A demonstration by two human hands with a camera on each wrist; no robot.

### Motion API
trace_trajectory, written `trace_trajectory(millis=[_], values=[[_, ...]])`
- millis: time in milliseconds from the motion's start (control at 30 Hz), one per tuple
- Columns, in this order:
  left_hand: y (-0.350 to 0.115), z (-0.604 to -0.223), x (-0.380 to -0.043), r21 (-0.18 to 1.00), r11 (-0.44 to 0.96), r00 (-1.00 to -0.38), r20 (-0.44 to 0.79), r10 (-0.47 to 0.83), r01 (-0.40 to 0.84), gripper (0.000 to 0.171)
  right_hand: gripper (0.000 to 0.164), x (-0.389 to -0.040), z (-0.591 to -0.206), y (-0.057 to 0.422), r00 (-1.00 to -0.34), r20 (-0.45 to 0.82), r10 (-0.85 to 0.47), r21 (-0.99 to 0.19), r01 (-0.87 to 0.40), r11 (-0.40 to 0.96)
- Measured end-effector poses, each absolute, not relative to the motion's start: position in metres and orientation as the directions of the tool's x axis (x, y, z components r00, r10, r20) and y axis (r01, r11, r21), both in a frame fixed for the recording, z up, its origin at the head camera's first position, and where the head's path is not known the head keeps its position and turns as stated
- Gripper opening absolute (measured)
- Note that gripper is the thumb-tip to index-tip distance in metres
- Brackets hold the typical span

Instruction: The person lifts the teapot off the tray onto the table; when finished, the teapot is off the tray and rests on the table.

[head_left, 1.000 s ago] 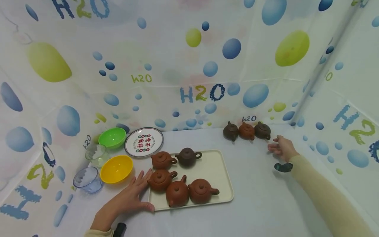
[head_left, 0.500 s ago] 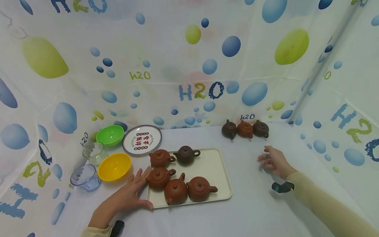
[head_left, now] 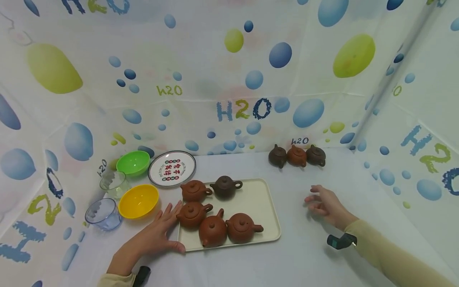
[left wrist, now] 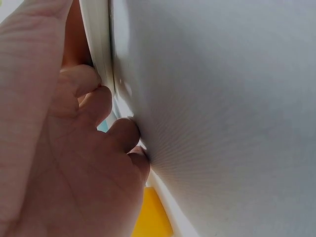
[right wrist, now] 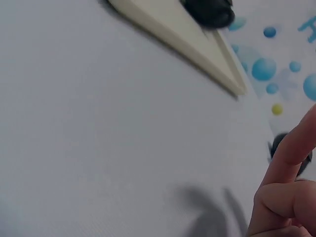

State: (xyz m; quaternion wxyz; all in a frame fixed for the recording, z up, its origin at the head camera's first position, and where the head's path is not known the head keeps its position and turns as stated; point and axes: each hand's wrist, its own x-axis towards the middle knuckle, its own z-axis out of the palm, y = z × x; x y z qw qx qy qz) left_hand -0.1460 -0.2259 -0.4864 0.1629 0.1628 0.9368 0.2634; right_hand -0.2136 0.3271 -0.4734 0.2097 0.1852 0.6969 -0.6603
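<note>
If the left grip (head_left: 155,233), spread against the edge of the tray (head_left: 252,201) on the table (head_left: 297,255), pushes hard, the teapots (head_left: 213,232) crowded there could clash, while the right grip (head_left: 328,207) hovers empty, loosely bent.

The tray (head_left: 251,207) is cream, its teapots (head_left: 241,231) red-brown bar one dark brown; the white backdrop (head_left: 201,48) at frame top is dotted blue and lime.

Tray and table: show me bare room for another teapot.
The tray is bare at its right, between the dark teapot, the front-right brown teapot and the rim. The table is bare between tray and right hand. Crowded: the tray's left, with brown teapots, and the table's left, with bowls, glassware, plate and left hand.
</note>
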Motion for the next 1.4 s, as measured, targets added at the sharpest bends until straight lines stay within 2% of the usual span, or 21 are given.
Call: trace_trajectory(millis=[467, 733, 933, 1067, 1233, 1400], values=[[-0.226, -0.486, -0.146, 0.553, 0.803, -0.891, -0.217, 0.398, 0.224, 0.134, 0.058, -0.185, -0.477, 0.277, -0.848, -0.525, -0.076, -0.846, 0.509, 0.160], [-0.226, -0.484, -0.146, 0.546, 0.804, -0.896, -0.199, 0.396, 0.234, 0.134, 0.054, -0.174, -0.471, 0.260, -0.850, -0.475, -0.228, -0.874, 0.427, 0.231], [-0.226, -0.485, -0.146, 0.545, 0.806, -0.896, -0.205, 0.395, 0.231, 0.135, 0.042, -0.168, -0.469, 0.243, -0.830, -0.455, -0.324, -0.883, 0.374, 0.283], [-0.227, -0.485, -0.145, 0.547, 0.805, -0.898, -0.198, 0.392, 0.231, 0.134, 0.038, -0.168, -0.472, 0.230, -0.798, -0.429, -0.422, -0.896, 0.319, 0.308], [-0.227, -0.487, -0.147, 0.544, 0.808, -0.896, -0.210, 0.391, 0.226, 0.134, 0.038, -0.169, -0.480, 0.214, -0.697, -0.399, -0.595, -0.914, 0.252, 0.317], [-0.227, -0.487, -0.147, 0.543, 0.811, -0.895, -0.221, 0.388, 0.217, 0.134, 0.039, -0.172, -0.485, 0.204, -0.667, -0.383, -0.639, -0.922, 0.239, 0.304]])
